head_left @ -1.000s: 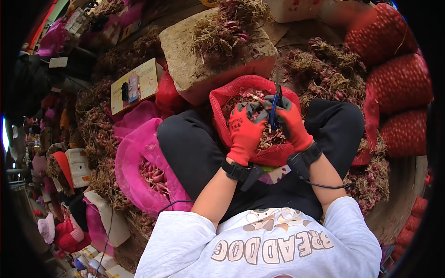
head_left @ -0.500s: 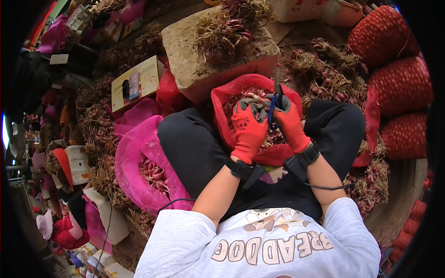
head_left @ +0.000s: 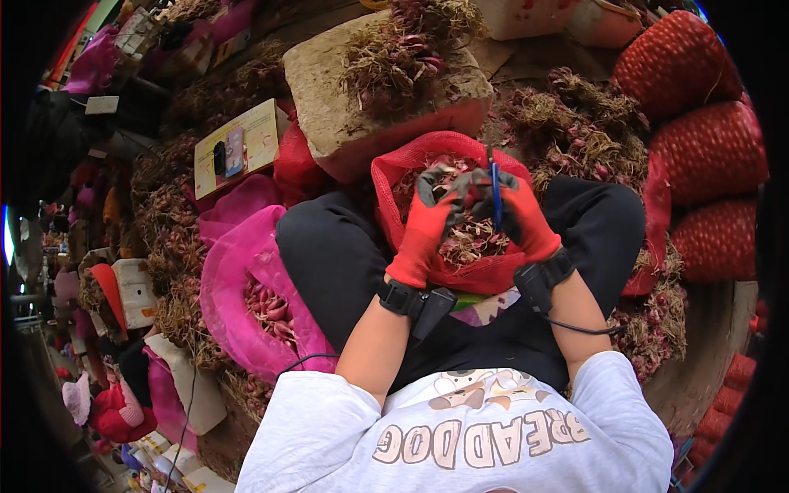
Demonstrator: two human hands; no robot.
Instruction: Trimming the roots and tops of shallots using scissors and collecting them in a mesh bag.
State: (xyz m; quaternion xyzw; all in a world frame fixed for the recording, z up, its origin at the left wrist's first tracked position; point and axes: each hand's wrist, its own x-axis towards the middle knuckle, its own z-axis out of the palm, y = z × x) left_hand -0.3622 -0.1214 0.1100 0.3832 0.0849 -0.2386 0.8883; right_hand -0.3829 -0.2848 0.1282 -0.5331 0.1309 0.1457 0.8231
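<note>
Left hand (head_left: pixel 429 223) closed on a shallot (head_left: pixel 454 187) directly over the red mesh bag (head_left: pixel 394 168) in the lap, right hand (head_left: pixel 526 218) just beside it gripping a blue-handled blade (head_left: pixel 495 191); trimming likely goes best with fingertips held clear of the edge.

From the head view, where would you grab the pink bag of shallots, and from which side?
Grip the pink bag by its rolled rim along the upper edge, coming from above on the person's left. The mouth gapes open and upward with shallots deep inside, so the rim is the free fabric; the bag's lower side is pressed against the leg.
</note>
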